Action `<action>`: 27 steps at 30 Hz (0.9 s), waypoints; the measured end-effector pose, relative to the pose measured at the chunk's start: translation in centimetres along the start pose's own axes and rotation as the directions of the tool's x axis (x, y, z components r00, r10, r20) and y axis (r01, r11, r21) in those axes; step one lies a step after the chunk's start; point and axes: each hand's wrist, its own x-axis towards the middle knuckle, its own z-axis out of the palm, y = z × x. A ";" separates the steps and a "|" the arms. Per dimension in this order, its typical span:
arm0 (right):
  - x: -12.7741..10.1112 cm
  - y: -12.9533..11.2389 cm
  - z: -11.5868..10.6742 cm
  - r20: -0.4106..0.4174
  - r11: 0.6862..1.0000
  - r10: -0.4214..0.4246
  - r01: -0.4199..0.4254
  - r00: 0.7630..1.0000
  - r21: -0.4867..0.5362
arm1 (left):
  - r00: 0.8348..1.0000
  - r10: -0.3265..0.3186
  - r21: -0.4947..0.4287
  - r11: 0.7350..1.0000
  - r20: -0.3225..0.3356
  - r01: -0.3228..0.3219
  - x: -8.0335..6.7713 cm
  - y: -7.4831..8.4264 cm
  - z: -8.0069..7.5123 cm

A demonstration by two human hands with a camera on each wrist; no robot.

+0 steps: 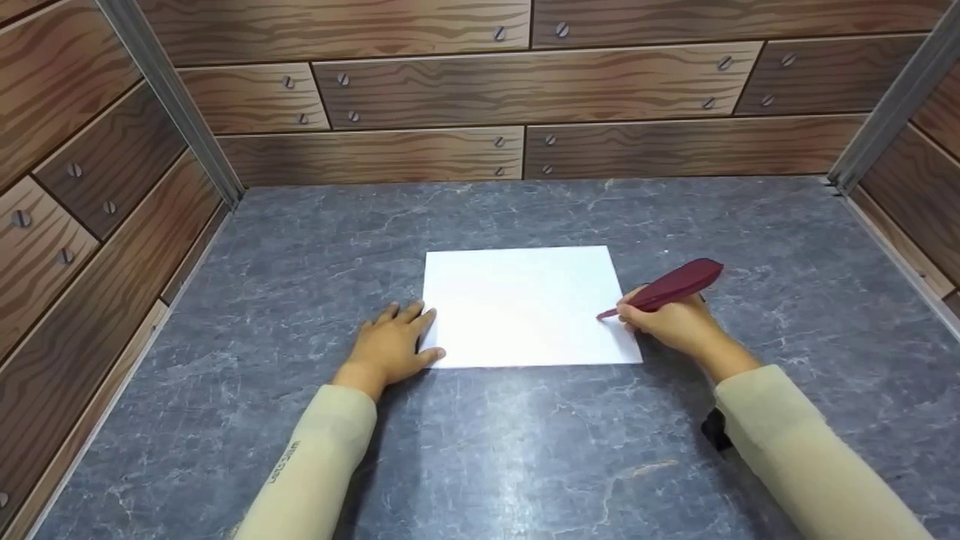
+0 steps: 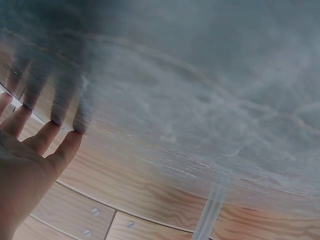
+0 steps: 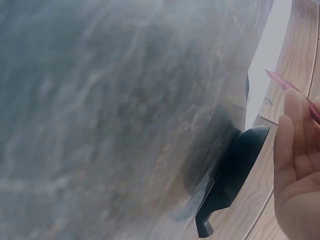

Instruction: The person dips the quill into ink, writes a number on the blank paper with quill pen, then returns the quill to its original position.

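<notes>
A blank white sheet of paper (image 1: 525, 315) lies on the grey marbled table. My right hand (image 1: 675, 322) pinches a dark red feather-shaped pen (image 1: 679, 283) near its lower end. The pen slants, its tip over the right part of the sheet; I cannot tell whether it touches. In the right wrist view the pen's pinkish tip (image 3: 278, 79) shows above the fingers. My left hand (image 1: 390, 341) rests flat at the sheet's left edge with fingers spread, thumb and forefinger on its margin. The left wrist view shows the spread fingers (image 2: 65, 150) against the tabletop.
Wood-patterned panels (image 1: 420, 90) wall the table (image 1: 315, 225) at the back and both sides, with grey metal posts (image 1: 176, 112) in the back corners. A dark rounded object with a hooked end (image 3: 237, 165), kind unclear, shows in the right wrist view.
</notes>
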 end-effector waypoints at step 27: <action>1.7 -1.0 1.5 -0.036 0.999 0.045 -0.045 0.998 -0.008 | 1.000 -0.020 0.008 1.000 0.014 0.020 0.0 0.2 -0.1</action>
